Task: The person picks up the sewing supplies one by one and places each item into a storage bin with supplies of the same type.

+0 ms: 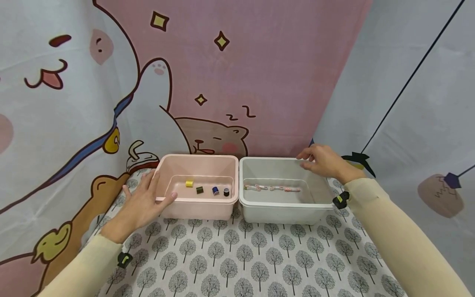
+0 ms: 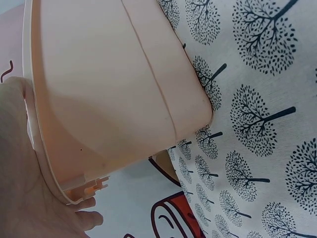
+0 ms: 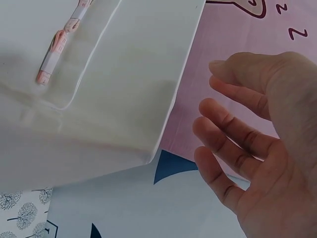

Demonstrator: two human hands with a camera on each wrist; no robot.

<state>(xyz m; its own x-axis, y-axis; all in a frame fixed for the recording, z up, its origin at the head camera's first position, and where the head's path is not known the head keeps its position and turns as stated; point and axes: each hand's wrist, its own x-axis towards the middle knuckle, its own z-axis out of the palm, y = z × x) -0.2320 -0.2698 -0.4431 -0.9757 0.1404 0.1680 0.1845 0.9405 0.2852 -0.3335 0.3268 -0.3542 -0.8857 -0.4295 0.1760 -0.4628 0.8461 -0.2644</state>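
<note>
My left hand (image 1: 142, 204) rests at the near left corner of a pink bin (image 1: 202, 209), fingers spread along the side and thumb over the front rim. In the left wrist view, fingertips (image 2: 90, 219) show past the bin's outer wall. Several small thread spools lie in it: a yellow one (image 1: 189, 183), a dark green one (image 1: 199, 189), a blue one (image 1: 215, 190) and a black one (image 1: 226, 192). Off the far right corner of a light grey bin (image 1: 285, 212), my right hand (image 3: 262, 134) hovers with loosely bent fingers, holding nothing. Inside lie several pink-and-white folded strips (image 3: 52, 57) in a row.
Both bins stand side by side on a tablecloth (image 1: 230, 255) with a tree print. Close behind them hangs a cartoon-printed fabric backdrop (image 1: 282, 82), which also rises along both sides.
</note>
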